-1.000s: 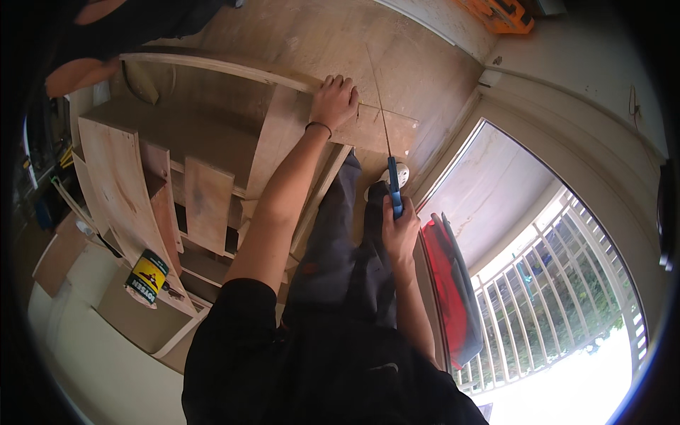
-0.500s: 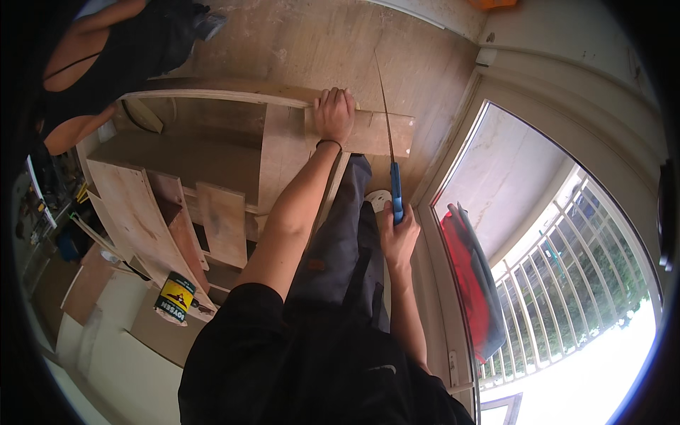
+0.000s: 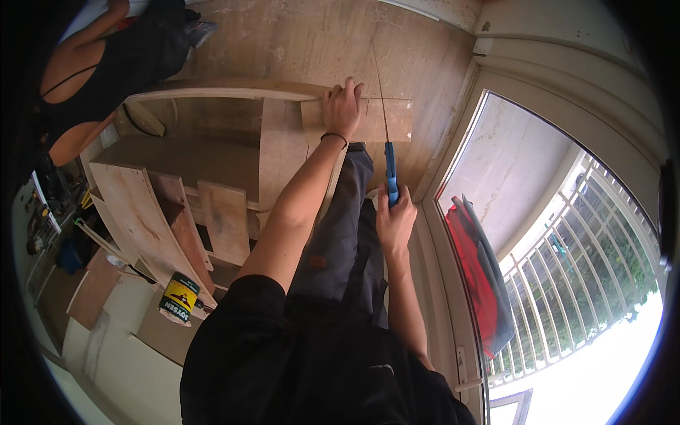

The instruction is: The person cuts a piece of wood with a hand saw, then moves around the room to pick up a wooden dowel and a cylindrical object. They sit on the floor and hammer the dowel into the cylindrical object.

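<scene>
A handsaw (image 3: 392, 176) with a blue handle and a thin blade sits in my right hand (image 3: 395, 221), its fingers wrapped round the handle. The blade crosses a short wooden board (image 3: 401, 119) near its right end and points away from me. To the left of the blade, my left hand (image 3: 343, 108) presses down on the board, fingers bent over it. One of my legs, in dark grey trousers (image 3: 333, 234), is stretched out toward the board. How deep the blade has cut cannot be made out.
Left of me stands a wooden frame (image 3: 227, 92), with loose planks (image 3: 131, 212) and a dark paint can (image 3: 180, 296) with a yellow label. Another person (image 3: 142, 57) in black is at the upper left. A glass door (image 3: 489, 212) and red-grey fabric (image 3: 478, 273) are to the right.
My right hand has pushed the saw forward, away from me. My left hand has shifted slightly right and forward on the board, its fingers a little more spread. The view has tilted slightly.
</scene>
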### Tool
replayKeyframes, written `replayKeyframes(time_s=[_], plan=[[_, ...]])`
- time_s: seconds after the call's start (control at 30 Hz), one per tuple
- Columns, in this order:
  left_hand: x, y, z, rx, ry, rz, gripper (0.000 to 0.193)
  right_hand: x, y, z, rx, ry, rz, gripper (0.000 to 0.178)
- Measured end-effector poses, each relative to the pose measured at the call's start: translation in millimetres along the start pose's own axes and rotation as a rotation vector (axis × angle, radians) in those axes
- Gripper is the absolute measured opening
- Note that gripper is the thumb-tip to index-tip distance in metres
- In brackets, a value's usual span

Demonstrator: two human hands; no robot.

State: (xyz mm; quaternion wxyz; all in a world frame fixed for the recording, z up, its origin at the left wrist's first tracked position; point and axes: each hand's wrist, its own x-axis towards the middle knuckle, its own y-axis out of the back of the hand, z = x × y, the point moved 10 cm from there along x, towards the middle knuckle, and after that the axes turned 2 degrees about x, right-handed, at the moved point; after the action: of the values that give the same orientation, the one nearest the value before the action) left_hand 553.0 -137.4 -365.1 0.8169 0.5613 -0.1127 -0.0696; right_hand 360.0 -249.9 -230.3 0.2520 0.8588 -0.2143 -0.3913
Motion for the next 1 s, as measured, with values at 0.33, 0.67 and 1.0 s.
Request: replayKeyframes(time_s=[0.33,0.67,1.0], plan=[[-1,-13,-20,-0.106,0.198,-0.022,0.008,-2,-1,4,-0.059,0.042,-0.026,0.033],[-9,9,-38,0.092,0.235,0.015,0.028,-16,6,-7,-0.091,0.123,-0.081,0.028],[-6,13,-31,0.137,0.184,0.116,0.032,-36,17,-1,-0.200,0.146,-0.127,0.023]])
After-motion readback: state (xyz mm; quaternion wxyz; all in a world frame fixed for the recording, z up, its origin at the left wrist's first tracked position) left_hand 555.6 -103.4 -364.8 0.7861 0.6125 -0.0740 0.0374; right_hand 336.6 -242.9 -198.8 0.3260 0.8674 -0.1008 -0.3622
